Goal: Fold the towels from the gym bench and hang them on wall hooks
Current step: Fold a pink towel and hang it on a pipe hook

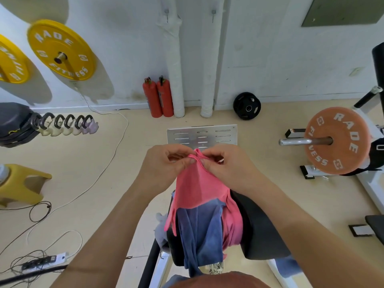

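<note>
Inspector: Left forearm [116,221] and right forearm [291,215] fill the lower frame. Report hand state.

Operator: Left hand [166,163] and right hand [226,163] each pinch the top edge of the pink towel [197,188] between thumb and forefinger. The 2 pinch points almost touch at the middle of that edge.

Inspector: Towel position and axis?

Operator: It hangs from the pinches, with its long axis running from the hands down toward the person. Its lower part drapes over the blue towel [199,229], which lies lengthwise on the bench pad [259,225]. Neither hand is nearer; both hold the same edge.

Inspector: Materials?

Operator: The pink towel is thin, smooth cloth with 1 centre crease. The blue towel is thicker, plush and crumpled. The bench pad is black, smooth and cushioned.

Inspector: Target?

Operator: The 2 wall hooks [166,12] are small metal pegs on the white wall, ahead of and above the hands and well apart from them. Judgement: folding appears unfinished, and hanging calls for a forward, upward reach. Below the hooks, 2 red fire extinguishers [158,98] stand beside a wrapped white pipe [176,80].
</note>
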The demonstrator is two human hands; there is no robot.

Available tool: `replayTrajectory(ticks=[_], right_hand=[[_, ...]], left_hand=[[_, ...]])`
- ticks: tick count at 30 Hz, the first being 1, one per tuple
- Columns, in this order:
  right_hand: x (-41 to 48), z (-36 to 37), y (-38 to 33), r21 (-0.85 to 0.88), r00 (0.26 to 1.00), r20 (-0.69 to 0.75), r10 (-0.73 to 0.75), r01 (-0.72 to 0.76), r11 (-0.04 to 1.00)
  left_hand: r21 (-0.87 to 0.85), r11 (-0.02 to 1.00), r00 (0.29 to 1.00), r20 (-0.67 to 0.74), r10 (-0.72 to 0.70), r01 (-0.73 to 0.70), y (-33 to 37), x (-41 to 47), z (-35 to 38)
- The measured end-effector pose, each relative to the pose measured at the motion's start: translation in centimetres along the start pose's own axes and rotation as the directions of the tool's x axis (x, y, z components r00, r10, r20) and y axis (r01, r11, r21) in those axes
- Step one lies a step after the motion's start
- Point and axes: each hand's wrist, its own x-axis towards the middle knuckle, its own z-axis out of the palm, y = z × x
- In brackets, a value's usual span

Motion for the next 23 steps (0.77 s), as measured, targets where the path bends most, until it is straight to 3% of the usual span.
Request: replayTrajectory(ticks=[5,11,15,19,21,23], right_hand=[[0.2,-0.8,-0.6,0.0,0.999,0.008,-0.041,0.041,0.999],[0.3,-1.5,-1.4,-0.101,0.996,0.05,-0.068,0.072,0.992],[0.4,-2.1,-1.5,-0.168,0.998,0.014,-0.066,0.067,0.983],[0.6,-3.9,-0.7,-0.491,0.99,0.121,0.071,-0.002,0.871],[0.9,-5.2,-0.4,-0.492,0.961,0.186,0.203,-0.087,0.866],[1.3,-6.0,-0.5,-0.366,0.895,0.302,0.327,-0.208,0.907]], left_hand=[[-0.036,0.999,1.0,-0.019,-0.008,0.007,0.6,0.1,-0.3],[-0.018,1.0,0.998,0.059,0.007,-0.006,1.3,0.2,-0.6],[0.006,1.0,1.0,-0.017,0.003,-0.003,1.4,0.2,-0.6],[0.002,1.0,0.989,-0.151,0.007,-0.007,1.0,0.3,-1.5],[0.057,0.998,0.983,-0.179,0.037,-0.028,0.7,0.3,-1.7],[0.12,0.991,0.98,-0.183,0.079,-0.057,0.6,0.0,-1.2]])
